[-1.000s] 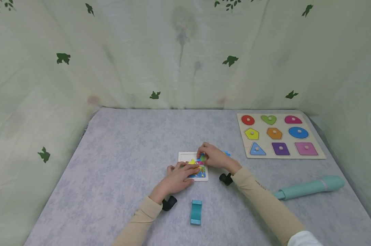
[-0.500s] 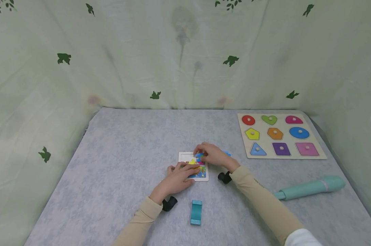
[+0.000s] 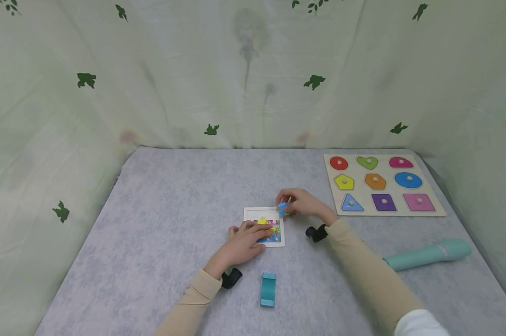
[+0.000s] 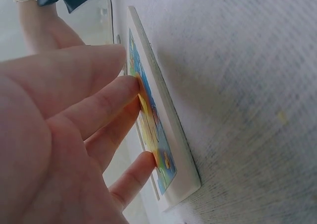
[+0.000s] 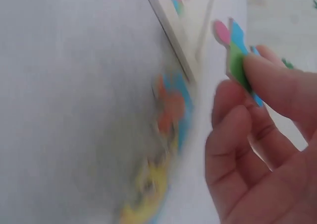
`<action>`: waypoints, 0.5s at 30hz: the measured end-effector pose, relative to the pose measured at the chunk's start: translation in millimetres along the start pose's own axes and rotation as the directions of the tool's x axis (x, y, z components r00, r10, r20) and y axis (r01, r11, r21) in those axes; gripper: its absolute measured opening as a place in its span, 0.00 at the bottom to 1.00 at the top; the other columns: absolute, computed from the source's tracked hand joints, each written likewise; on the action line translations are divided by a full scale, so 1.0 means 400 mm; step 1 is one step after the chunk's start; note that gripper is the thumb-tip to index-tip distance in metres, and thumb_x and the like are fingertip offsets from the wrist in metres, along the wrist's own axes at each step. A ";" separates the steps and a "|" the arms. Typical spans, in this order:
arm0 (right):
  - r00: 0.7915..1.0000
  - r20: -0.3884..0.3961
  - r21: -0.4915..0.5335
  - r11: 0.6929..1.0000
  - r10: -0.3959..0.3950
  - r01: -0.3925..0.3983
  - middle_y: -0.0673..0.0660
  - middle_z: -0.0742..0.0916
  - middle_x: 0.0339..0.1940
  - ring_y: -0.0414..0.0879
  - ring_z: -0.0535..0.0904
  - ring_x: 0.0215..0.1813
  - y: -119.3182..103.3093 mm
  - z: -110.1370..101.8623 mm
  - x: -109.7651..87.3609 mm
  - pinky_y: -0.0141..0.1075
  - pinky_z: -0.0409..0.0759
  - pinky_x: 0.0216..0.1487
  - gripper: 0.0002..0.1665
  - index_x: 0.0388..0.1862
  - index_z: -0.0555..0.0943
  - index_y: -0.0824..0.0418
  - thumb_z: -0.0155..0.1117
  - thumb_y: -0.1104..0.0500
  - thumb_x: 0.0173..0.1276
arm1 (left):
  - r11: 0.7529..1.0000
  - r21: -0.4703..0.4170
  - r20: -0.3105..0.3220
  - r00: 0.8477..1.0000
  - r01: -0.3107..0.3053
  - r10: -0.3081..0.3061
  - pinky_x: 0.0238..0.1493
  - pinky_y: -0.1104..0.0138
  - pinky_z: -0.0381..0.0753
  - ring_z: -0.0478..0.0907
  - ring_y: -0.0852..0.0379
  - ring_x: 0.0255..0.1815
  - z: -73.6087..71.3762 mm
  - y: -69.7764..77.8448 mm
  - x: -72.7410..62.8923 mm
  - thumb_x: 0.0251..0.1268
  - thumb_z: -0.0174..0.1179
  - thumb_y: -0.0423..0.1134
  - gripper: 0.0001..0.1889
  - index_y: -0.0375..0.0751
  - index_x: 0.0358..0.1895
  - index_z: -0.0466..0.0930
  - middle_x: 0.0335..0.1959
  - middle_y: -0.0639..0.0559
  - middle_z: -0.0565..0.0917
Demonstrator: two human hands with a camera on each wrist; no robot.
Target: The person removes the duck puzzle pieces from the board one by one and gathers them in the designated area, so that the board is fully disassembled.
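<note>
A small jigsaw puzzle in a white frame lies at the middle of the table, its near part filled with colourful pieces. My left hand rests on it with fingers extended; in the left wrist view the fingertips touch the picture. Above the frame's far right corner, my right hand pinches a blue and green puzzle piece with a pink knob between thumb and fingers. Two loose pieces show blurred in the right wrist view: an orange and blue puzzle piece and a yellow puzzle piece.
A wooden shape board with knobbed shapes lies at the back right. A folded teal umbrella is on the right, partly behind the right forearm. Near the front lies a teal bracket-like object.
My right hand first shifts slightly left over the frame, then lifts the blue and green puzzle piece off it to the right. The left hand stays in place.
</note>
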State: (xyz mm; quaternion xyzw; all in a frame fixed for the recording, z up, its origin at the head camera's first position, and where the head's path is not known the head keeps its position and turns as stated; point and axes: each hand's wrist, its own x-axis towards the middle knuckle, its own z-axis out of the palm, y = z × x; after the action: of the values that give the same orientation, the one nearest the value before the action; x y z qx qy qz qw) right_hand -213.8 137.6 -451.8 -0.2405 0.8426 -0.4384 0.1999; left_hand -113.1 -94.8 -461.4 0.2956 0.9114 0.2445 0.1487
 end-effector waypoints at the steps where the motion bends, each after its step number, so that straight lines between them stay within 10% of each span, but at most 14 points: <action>1: 1.000 0.007 0.000 1.000 0.011 -0.011 0.55 0.80 0.33 0.48 0.73 0.30 0.002 -0.012 -0.005 0.37 0.73 0.31 0.11 0.41 0.81 0.63 0.58 0.71 0.60 | 1.000 0.001 -0.003 1.000 0.000 0.000 0.53 0.41 0.53 0.55 0.45 0.69 0.001 0.000 0.000 0.72 0.54 0.41 0.22 0.45 0.67 0.71 0.70 0.54 0.65; 15: 0.985 0.039 -0.038 0.986 0.166 -0.165 0.57 0.76 0.31 0.49 0.71 0.32 0.098 -0.131 -0.083 0.37 0.73 0.32 0.13 0.39 0.80 0.66 0.54 0.74 0.56 | 1.000 -0.018 -0.017 1.000 -0.007 0.007 0.53 0.41 0.52 0.54 0.44 0.69 0.006 -0.006 0.001 0.72 0.54 0.41 0.22 0.46 0.67 0.71 0.70 0.55 0.65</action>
State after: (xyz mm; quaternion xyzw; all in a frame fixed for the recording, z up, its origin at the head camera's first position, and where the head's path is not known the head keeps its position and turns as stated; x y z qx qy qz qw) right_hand -224.6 210.1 -452.2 -0.1823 0.8627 -0.4006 0.2493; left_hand -113.6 -95.4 -464.7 0.2953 0.9093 0.2559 0.1427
